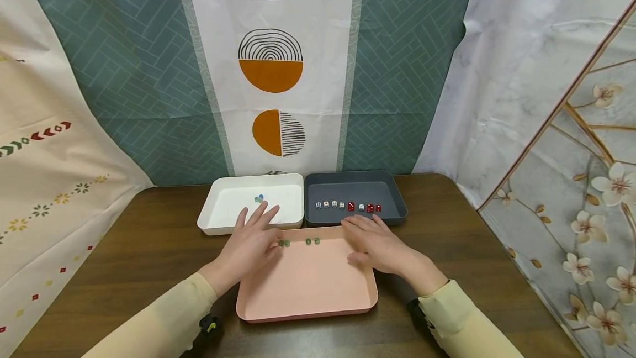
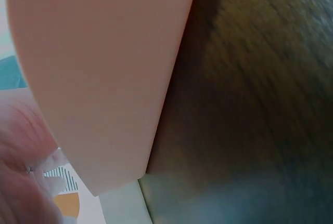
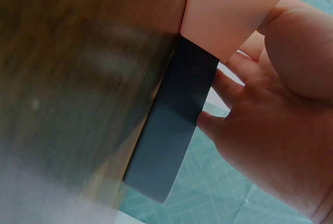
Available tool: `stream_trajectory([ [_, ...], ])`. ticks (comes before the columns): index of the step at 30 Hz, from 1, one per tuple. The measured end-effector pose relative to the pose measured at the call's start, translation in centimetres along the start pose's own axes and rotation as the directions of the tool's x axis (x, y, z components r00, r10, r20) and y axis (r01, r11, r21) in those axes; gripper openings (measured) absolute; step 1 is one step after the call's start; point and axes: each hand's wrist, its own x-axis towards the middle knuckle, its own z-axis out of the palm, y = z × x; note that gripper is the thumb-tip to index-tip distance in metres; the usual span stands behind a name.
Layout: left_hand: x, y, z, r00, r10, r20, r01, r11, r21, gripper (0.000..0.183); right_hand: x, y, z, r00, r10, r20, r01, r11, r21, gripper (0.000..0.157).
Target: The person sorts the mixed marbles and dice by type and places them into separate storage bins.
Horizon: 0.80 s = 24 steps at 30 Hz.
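Note:
My left hand (image 1: pixel 252 246) hovers over the far left corner of the pink tray (image 1: pixel 308 286), fingers spread towards the white tray (image 1: pixel 213 211). Its thumb is close to a pair of small round green pieces (image 1: pixel 284 243) near the tray's far wall. Two more green pieces (image 1: pixel 312 241) sit right of them. Over the pink tray's right rim is my right hand (image 1: pixel 380 247), its fingers extended to the near rim of the dark grey tray (image 1: pixel 348 181). In the right wrist view, the little finger (image 3: pixel 210 125) reaches that rim. Neither hand shows anything held.
A small cluster of blue and green pieces (image 1: pixel 259 199) lies in the white tray. In the dark tray, several white and red dice (image 1: pixel 350 206) form a row. All three trays stand close together on the brown wooden table (image 1: pixel 149 247), with patterned cloth (image 1: pixel 139 70) behind.

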Motion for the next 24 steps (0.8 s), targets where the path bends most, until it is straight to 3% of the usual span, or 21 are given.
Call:
stream_trajectory([
  [9, 0.12, 0.17, 0.43, 0.998, -0.022, 0.055, 0.021, 1.000, 0.005, 0.020, 0.03, -0.06, 0.01, 1.000, -0.007, -0.001, 0.007, 1.000, -0.003, 0.082],
  [24, 0.05, 0.25, 0.71, 0.997, -0.024, 0.076, 0.021, 0.999, 0.037, 0.018, 0.04, -0.05, -0.10, 1.000, 0.001, 0.003, -0.001, 1.000, -0.003, 0.082],
])
